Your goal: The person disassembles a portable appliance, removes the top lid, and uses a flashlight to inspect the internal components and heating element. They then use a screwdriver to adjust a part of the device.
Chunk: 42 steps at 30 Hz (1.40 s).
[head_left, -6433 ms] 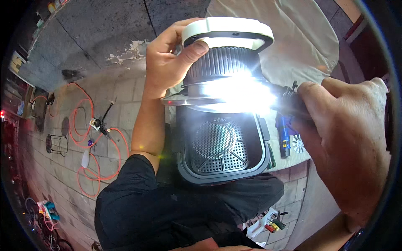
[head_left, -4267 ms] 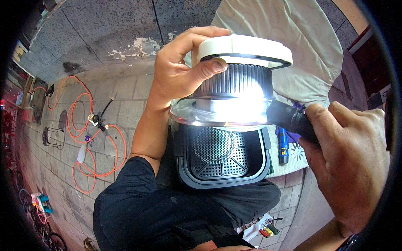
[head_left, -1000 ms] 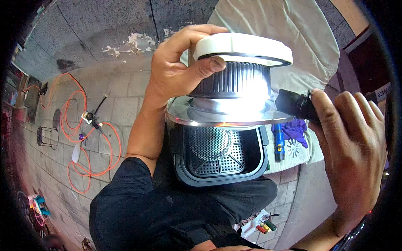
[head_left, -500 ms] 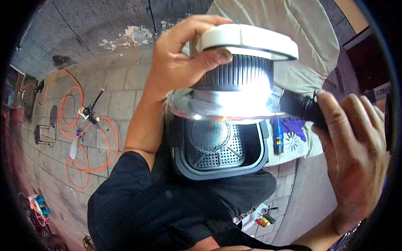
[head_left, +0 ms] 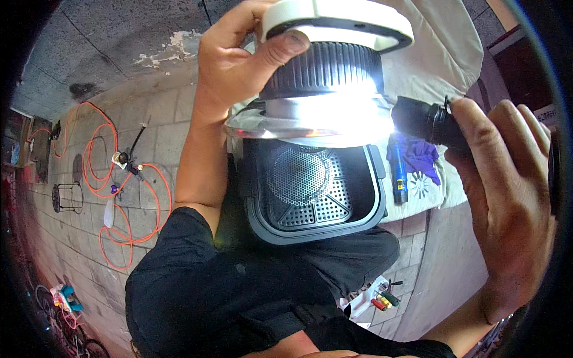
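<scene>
My left hand (head_left: 239, 62) is closed on an appliance part, its thumb pressed against a white rim (head_left: 340, 18). Below that rim are a black ribbed collar (head_left: 325, 67), a shiny band washed out by glare, and a clear round disc (head_left: 256, 126). In my right hand (head_left: 507, 167), at the right, is a lit black flashlight (head_left: 425, 119), its head close to the shiny band. Under the held part sits a black air fryer basket (head_left: 375, 209). Inside it lies a perforated tray (head_left: 337, 209), partly covered by a round metal mesh (head_left: 298, 179).
A pale cloth (head_left: 436, 53) lies beyond, bearing a blue tube-shaped tool (head_left: 399, 173), a purple cloth (head_left: 421, 156) and a silver finned wheel (head_left: 419, 186). Orange cable (head_left: 169, 197) coils over the tiled floor at left. Screwdrivers (head_left: 382, 303) lie near my leg.
The held part has risen and shifted slightly left, uncovering more of the basket. My right hand has lifted the flashlight, and the glare on the shiny band is stronger.
</scene>
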Tool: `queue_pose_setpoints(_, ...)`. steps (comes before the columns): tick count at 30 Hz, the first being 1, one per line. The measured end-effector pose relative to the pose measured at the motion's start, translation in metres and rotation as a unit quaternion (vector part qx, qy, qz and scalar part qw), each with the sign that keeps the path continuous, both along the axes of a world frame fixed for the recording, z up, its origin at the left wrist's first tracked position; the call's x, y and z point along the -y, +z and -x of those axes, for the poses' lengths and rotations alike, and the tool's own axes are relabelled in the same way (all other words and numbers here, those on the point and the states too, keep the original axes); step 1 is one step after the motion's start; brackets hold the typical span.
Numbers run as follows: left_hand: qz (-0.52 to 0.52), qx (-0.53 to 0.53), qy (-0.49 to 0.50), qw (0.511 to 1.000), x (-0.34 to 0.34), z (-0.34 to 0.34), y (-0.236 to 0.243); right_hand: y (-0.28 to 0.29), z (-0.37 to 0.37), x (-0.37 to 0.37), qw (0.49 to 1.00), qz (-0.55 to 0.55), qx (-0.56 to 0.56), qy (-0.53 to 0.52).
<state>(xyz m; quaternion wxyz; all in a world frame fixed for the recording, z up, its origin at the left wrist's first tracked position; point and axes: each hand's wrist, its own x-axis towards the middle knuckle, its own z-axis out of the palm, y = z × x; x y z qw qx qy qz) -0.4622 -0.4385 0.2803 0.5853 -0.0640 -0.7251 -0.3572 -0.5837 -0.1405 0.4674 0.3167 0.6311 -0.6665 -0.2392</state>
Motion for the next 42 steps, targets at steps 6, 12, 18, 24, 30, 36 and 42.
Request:
queue_pose_setpoints(6, -0.059, 0.001, -0.027, 0.998, 0.006, 0.005, -0.005, 0.002, -0.003, -0.003, 1.000, -0.006, 0.012, 0.001)
queue_pose_setpoints(12, -0.074, 0.014, 0.007, 0.997, 0.007, 0.003, -0.004, 0.007, -0.005, -0.001, 1.000, -0.021, 0.014, -0.002)
queue_pose_setpoints(18, -0.036, 0.021, 0.045, 0.998, 0.002, -0.014, 0.000, 0.001, -0.004, 0.004, 0.999, -0.010, 0.035, 0.038)
queue_pose_setpoints(24, 0.000, -0.031, 0.014, 0.999, -0.011, -0.003, 0.016, 0.004, -0.008, 0.003, 0.999, 0.002, 0.041, 0.028)
queue_pose_setpoints(30, 0.044, -0.028, 0.006, 0.999, -0.004, 0.002, 0.013, 0.004, -0.005, -0.005, 1.000, 0.017, -0.003, 0.023)
queue_pose_setpoints(36, 0.033, -0.026, 0.021, 0.999, -0.011, -0.001, 0.015, 0.001, -0.008, -0.006, 1.000, 0.011, -0.011, -0.001)
queue_pose_setpoints(42, -0.032, -0.012, 0.018, 0.999, -0.012, -0.004, 0.011, 0.003, -0.007, -0.002, 0.999, 0.010, -0.031, 0.029)
